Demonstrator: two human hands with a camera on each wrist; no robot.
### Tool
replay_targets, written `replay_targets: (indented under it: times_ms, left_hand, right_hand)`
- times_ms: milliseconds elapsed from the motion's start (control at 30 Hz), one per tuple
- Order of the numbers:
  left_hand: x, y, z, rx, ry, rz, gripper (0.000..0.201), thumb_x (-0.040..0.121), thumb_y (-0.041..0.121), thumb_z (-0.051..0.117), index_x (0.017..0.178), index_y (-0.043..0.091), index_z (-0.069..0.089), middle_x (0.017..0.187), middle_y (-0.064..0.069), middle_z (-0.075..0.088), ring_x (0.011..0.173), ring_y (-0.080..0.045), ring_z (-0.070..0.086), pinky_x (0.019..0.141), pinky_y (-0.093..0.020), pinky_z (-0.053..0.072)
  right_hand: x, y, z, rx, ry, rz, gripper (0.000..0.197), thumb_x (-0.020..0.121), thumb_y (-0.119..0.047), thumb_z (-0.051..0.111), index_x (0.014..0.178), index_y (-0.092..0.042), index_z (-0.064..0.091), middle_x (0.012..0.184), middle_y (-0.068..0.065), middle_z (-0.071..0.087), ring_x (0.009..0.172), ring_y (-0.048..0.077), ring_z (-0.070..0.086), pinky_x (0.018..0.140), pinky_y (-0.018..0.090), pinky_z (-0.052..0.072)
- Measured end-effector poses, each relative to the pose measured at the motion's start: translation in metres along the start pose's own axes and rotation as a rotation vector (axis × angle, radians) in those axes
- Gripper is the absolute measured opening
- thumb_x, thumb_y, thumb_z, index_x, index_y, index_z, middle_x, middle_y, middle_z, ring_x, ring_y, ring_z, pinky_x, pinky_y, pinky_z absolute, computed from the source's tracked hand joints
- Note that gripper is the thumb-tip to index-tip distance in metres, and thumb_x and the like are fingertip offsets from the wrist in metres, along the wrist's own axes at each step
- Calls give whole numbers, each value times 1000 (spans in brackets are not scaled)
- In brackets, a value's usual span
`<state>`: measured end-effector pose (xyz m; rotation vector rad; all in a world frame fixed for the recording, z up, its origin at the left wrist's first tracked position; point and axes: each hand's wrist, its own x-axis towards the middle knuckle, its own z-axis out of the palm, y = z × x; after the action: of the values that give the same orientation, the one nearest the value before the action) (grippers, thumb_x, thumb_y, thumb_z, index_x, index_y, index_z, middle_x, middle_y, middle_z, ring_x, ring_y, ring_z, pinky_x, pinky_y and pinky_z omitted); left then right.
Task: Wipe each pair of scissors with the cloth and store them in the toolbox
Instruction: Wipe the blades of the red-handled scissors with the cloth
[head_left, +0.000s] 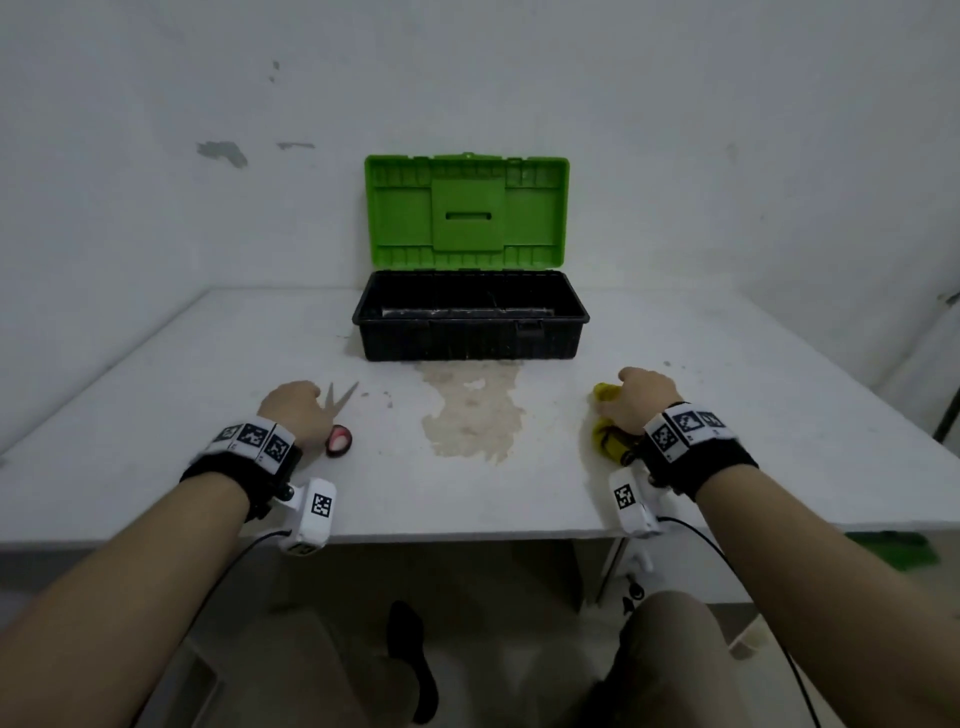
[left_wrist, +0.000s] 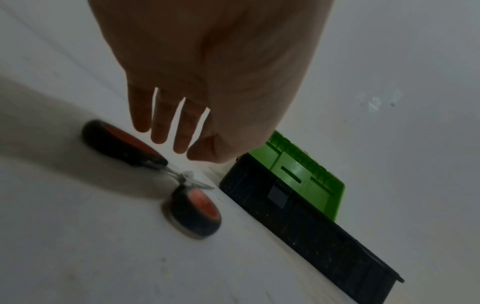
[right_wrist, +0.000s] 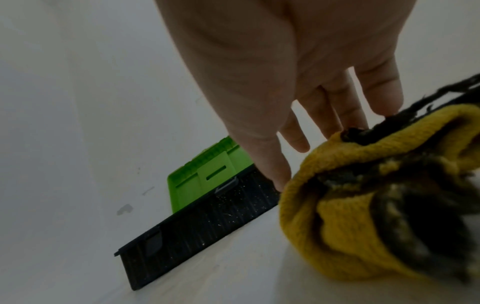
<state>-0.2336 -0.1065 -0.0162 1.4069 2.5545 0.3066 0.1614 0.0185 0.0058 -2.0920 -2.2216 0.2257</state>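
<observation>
A pair of scissors (head_left: 340, 415) with black and red handles lies on the white table (head_left: 156, 415), its blades spread in a V. My left hand (head_left: 293, 408) hovers over its left side; in the left wrist view the straight fingers (left_wrist: 158, 127) hang just above the scissors (left_wrist: 192, 211) without touching them. A crumpled yellow and dark cloth (head_left: 610, 441) lies at the right. My right hand (head_left: 641, 400) is on top of it, and its extended fingertips (right_wrist: 381, 102) and thumb touch the cloth (right_wrist: 350, 216). The toolbox (head_left: 470, 338) stands open at the back, green lid up.
A brownish stain (head_left: 470, 415) marks the table between my hands, in front of the toolbox. The wall stands right behind the toolbox lid (head_left: 467, 208). The table's front edge runs just below my wrists. A green object (head_left: 893, 548) lies on the floor at the right.
</observation>
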Motion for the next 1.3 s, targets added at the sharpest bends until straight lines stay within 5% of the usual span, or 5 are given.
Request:
replay_targets:
  times_ms: [267,467,667,967,1300]
  left_hand:
    - [12,-17,2,224,-42,-75,29,88,34,72,82,8,61,106,-14,72,84,-26,61,72,-30,50]
    - [7,-19,-9,-117,-73,-23,16,95,24,60,96,7,60,100,-10,66,95,-31,64,78,-31,51]
    - [-23,37,-10,-806,-105,115,11,94,4,54,91,14,56,80,-12,59,65,-20,51,54,-28,41]
    - [-52,120,19,-948,-279,266,6,93,15,70,87,15,70,64,3,47,56,-12,44,52,-22,38]
    - [-57,130,24,-792,-256,338,10,90,30,73,91,20,73,70,0,48,63,-15,45,57,-28,39]
  right_hand:
    - [15,4,13,-76,25,52,36,86,-46,55,82,-10,53,94,12,64,86,32,59,69,34,50]
    - [7,4,1,-48,30,14,35,86,-45,52,106,-17,55,110,12,58,101,33,52,83,38,46]
    - [-19,-11,-20,563,-2,-210,35,89,-43,58,103,-14,42,94,10,59,83,24,55,67,35,42]
    - [-43,-15,-22,1316,-366,-183,30,99,-25,38,112,-15,63,113,13,68,105,27,64,97,45,48]
    - [-43,-5,-31,613,185,-424,19,92,-37,59,98,-28,73,88,-9,68,83,9,60,72,19,40]
